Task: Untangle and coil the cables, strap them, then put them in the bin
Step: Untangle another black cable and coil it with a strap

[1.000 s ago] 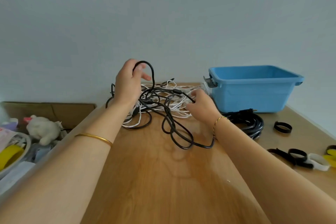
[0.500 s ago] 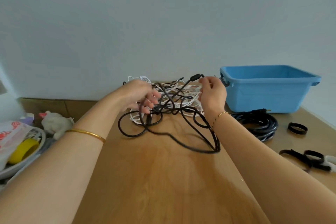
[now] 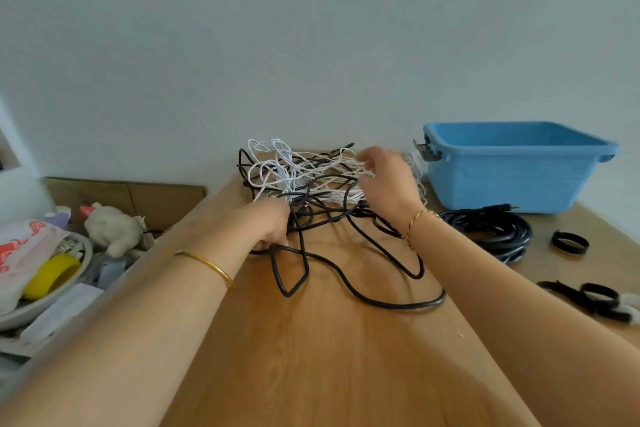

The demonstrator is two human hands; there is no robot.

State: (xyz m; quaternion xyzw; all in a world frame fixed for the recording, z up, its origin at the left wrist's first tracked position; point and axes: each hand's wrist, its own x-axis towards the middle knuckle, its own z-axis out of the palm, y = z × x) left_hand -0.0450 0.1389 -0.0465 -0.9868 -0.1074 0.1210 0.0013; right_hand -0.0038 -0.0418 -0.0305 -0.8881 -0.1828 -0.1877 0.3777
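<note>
Tangle sat at the far middle of the table (image 3: 311, 357), close to the wall: black cable (image 3: 349, 279) and thin white cable (image 3: 287, 170) knotted together. White loops were piled on top and toward the back. Black loops spilled toward the near side, two long ones lying flat on the wood

Left hand (image 3: 268, 224): at the near left edge of the tangle, knuckles up, fingers curled down round a run of black cable right at the table surface. Fingertips were hidden under the hand, so grip tightness couldn't be told

Right hand (image 3: 388, 180): raised over the right side of the tangle, motion-blurred. Fingers were bent, partly closed, pinching white cable strands. Strands ran taut from the pile to the fingertips (image 3: 363, 163)

Left bracelet (image 3: 207, 265) and right bracelet (image 3: 420, 217): thin gold bands, one on each wrist

Bin (image 3: 512, 177): blue, upright, at the far right of the table, just right of the tangle, grey latch on its left end. Most of the inside was out of sight

Coiled cable (image 3: 491, 232): thick, black, lying flat in front of the bin, plug end up near the bin wall, just beside the right forearm

Strap ring (image 3: 569, 242): black, right of the coiled cable, apart from it. More straps (image 3: 588, 298) lay nearer, at the right edge, black loops partly cut off by the frame

Left of the table, lower down: cardboard box (image 3: 138, 198), plush toy (image 3: 110, 229), yellow tape roll (image 3: 52, 276) among blurred clutter
</note>
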